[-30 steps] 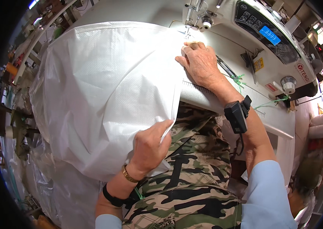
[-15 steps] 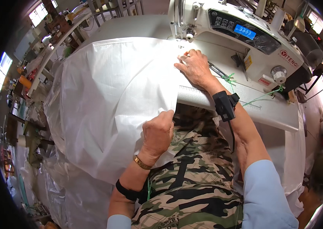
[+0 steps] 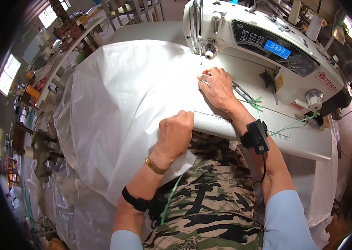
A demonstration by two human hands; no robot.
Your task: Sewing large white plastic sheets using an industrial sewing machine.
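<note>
A large white woven plastic sheet spreads over the sewing table, and its near part hangs down on the left. My left hand is closed in a fist on the sheet's right edge, just in front of the table's front edge. Farther up, beside the needle area of a white sewing machine, my right hand pinches that same edge with bent fingers. The fingertips are partly hidden and the sheet there is washed out by glare.
Dark thread snips tied with green string lie right of my right hand. A ruler scale runs along the table's front edge. The machine's control panel is lit. Crumpled clear plastic hangs at the left.
Both hands have shifted slightly; my left hand is a little higher relative to the table edge, bringing the sheet's edge with it. The view has tilted, so the machine appears lower.
</note>
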